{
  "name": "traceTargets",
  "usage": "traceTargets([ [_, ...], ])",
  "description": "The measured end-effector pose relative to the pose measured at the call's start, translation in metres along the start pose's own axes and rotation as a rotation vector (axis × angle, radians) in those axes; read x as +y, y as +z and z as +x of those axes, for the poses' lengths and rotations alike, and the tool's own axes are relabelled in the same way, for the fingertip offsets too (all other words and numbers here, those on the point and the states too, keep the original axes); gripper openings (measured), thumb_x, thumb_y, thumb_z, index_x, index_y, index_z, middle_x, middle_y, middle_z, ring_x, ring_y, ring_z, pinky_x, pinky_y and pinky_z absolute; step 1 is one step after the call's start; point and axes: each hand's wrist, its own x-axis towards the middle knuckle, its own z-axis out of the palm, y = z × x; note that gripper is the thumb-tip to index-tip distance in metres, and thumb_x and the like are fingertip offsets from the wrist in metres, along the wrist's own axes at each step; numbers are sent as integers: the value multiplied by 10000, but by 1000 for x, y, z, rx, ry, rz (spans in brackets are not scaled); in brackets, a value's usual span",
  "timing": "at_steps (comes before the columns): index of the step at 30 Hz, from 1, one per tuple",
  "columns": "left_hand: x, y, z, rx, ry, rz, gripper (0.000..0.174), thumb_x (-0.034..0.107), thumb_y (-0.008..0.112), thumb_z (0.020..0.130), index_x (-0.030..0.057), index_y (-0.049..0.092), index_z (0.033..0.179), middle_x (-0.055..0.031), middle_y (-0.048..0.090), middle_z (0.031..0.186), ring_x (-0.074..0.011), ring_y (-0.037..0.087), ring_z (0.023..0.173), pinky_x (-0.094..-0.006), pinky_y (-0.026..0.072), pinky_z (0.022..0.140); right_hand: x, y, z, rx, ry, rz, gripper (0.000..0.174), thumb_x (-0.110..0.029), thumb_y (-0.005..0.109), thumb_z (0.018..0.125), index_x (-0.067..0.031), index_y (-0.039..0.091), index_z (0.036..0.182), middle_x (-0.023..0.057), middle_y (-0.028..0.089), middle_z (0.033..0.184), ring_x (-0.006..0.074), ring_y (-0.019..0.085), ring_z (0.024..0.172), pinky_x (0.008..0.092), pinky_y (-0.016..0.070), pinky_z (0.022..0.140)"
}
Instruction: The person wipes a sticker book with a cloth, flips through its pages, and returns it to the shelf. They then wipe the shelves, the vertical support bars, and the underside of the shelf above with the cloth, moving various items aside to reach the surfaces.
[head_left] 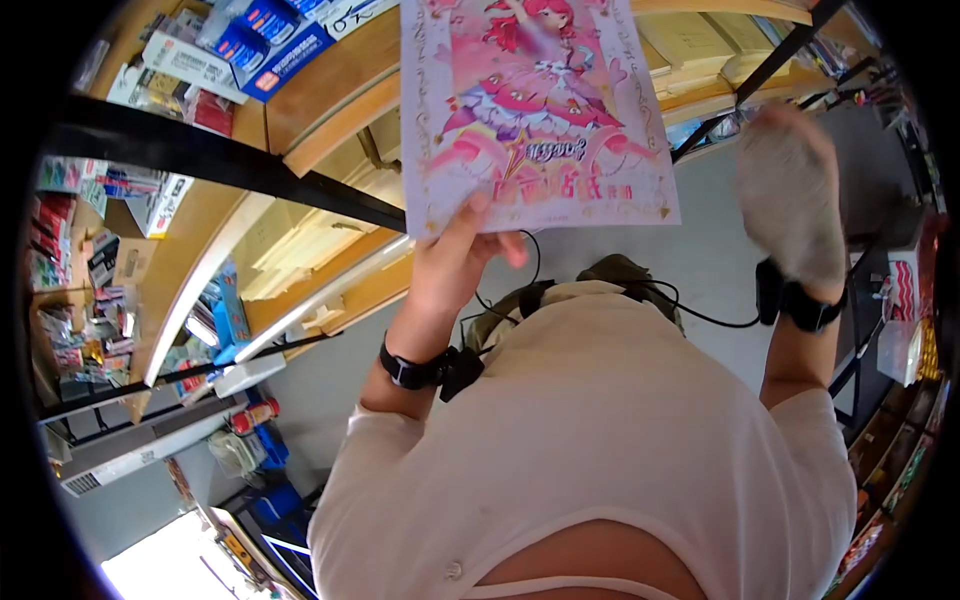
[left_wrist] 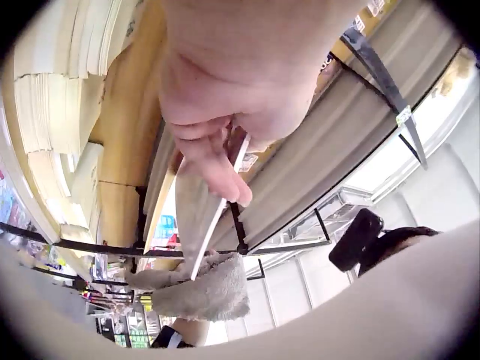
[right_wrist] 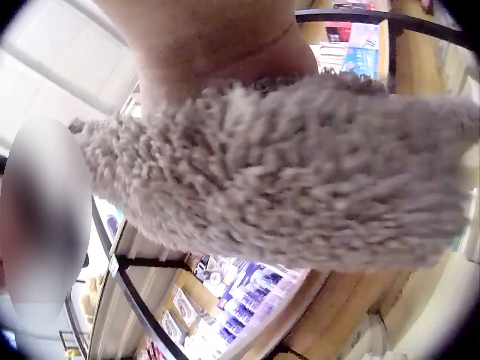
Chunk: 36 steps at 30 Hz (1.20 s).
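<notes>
My left hand [head_left: 455, 260] pinches the lower left edge of a pink booklet [head_left: 540, 110] with a cartoon girl on its cover. The thumb lies on the front, and the left wrist view shows the booklet [left_wrist: 201, 217] nearly edge-on between thumb and fingers. To the right, my raised right hand [head_left: 822, 150] holds a fluffy grey cloth [head_left: 790, 205], which covers most of the palm. In the right wrist view the shaggy cloth [right_wrist: 285, 172] hides the fingers. Cloth and booklet are apart in the head view.
Wooden shelves [head_left: 350, 110] on black metal frames stand in front and to the left. Blue-and-white boxes [head_left: 265, 40] and packaged goods fill the left shelf. Stacked cream paper items [head_left: 690, 50] lie on the shelf behind the booklet. A black cable [head_left: 700, 312] hangs at my waist.
</notes>
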Motion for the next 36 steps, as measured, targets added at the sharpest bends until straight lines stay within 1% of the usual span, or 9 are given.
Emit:
traceTargets([
  [1,-4,5,3,7,-14,-59,309,250,530,907,-17,508,1060,-145,606,863,-226,607,628,-325,514,566,-36,35,9,-14,-116,-289,200,-133,538,809,-24,522,976,130,528,1047,245,536,951,345,455,766],
  [3,-10,18,5,48,-10,-64,288,216,523,909,-9,485,1086,-135,603,859,-220,598,609,-315,504,533,-28,36,19,-282,-165,-872,202,-89,598,656,16,443,732,155,511,832,327,512,788,371,409,643],
  [4,-11,22,8,60,-6,-63,281,199,519,910,-4,473,1098,-130,601,857,-216,594,600,-309,498,516,-29,50,19,-267,-124,-847,184,-35,603,642,14,468,757,147,531,875,333,511,799,364,429,680],
  [6,-12,28,10,33,26,-9,273,128,575,874,-20,486,1085,-132,605,883,-212,612,658,-316,517,574,-7,52,17,-124,-289,-807,175,-15,612,654,14,489,776,127,560,941,313,530,823,349,443,713],
  [8,-16,34,11,-13,129,42,262,74,608,849,-46,500,1055,-133,608,890,-215,624,706,-325,533,623,1,51,18,-92,-268,-719,186,-21,629,657,8,509,795,114,579,985,302,544,843,339,450,733],
  [9,-20,32,10,-14,106,6,290,-19,618,812,-52,492,1071,-131,606,923,-207,623,729,-319,536,632,2,49,17,-79,-248,-669,191,-24,637,658,5,519,805,107,589,1007,297,552,853,335,454,742],
  [12,-24,32,13,-12,99,83,286,-9,602,829,-48,488,1088,-131,604,951,-202,621,739,-317,536,633,8,36,22,-148,-137,-625,218,-45,659,656,-2,537,833,107,611,1028,282,567,854,330,459,744],
  [27,-34,55,24,222,181,121,245,-1,653,799,-38,517,999,-102,602,862,-177,607,646,-283,520,569,14,-7,63,-404,-354,-714,434,-189,712,612,-68,590,1010,75,642,1004,304,583,890,372,453,794],
  [36,-33,53,27,293,228,165,255,-5,674,777,-51,515,971,-100,608,806,-166,596,588,-272,512,530,13,-12,86,-508,-326,-751,270,-104,642,646,-54,594,907,92,628,935,313,570,843,367,454,741],
])
